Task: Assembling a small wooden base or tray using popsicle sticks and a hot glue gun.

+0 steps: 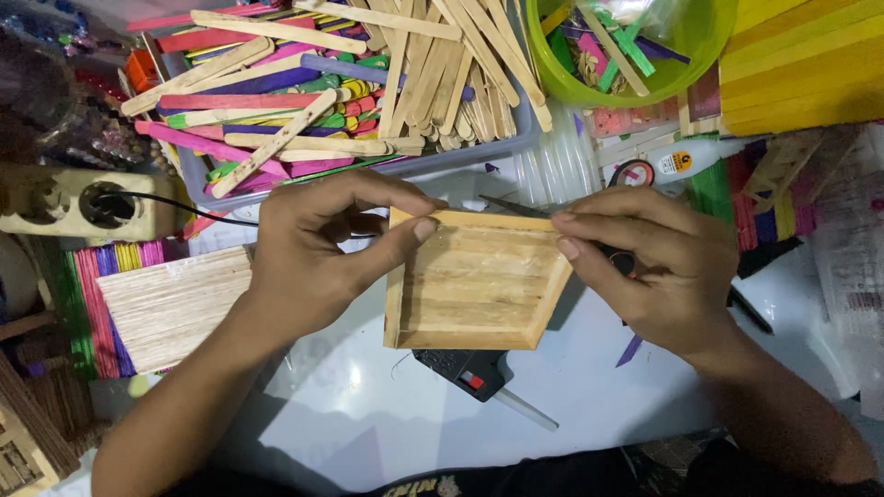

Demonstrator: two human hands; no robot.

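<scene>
From the head view, both hands meet over a shallow wooden tray (474,281) built of craft sticks, lying flat on the white desk (368,414) between them. The left hand (318,248) pinches its upper left corner, thumb on the inside face and fingers (405,195) curled over the rim. The right hand (658,267) touches the upper right corner, fingers pressed together around a thin dark tool (511,206) that lies along the top rim. A glue gun (470,373) sits just below the tray; a bin of coloured sticks (341,92) stands beyond it.
</scene>
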